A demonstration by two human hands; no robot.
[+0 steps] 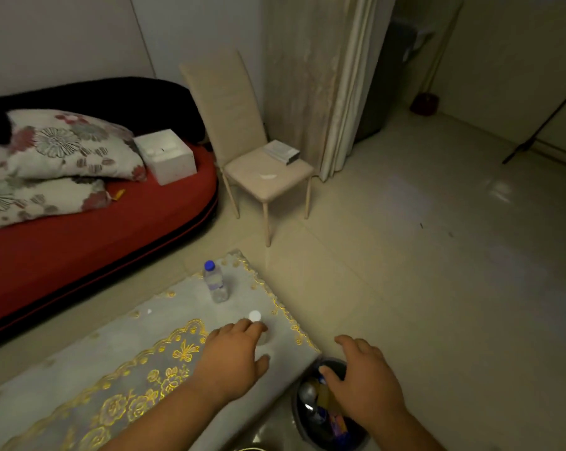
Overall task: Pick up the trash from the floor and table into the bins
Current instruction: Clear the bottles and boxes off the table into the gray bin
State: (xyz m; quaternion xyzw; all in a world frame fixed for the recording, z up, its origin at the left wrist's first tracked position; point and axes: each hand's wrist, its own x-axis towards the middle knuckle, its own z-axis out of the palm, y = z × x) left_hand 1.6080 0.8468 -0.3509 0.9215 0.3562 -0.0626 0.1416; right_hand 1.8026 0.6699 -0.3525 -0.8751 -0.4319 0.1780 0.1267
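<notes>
A low table (79, 379) with a grey, gold-patterned cloth fills the lower left. A clear bottle with a white cap (257, 320) stands near its right edge. My left hand (233, 356) reaches around this bottle, fingers curled by its body; whether they touch it is unclear. A second clear bottle with a blue cap (215, 283) stands farther back on the table. A dark bin (327, 415) with wrappers and a bottle inside sits on the floor beside the table corner. My right hand (363, 379) hovers over the bin, fingers spread, holding nothing.
A red couch (96, 229) with floral pillows and a white box (166, 154) runs along the left. A beige chair (262, 170) with a small box stands beyond the table. A yellow wrapper (119, 194) lies on the couch. Tiled floor (438, 271) spreads right.
</notes>
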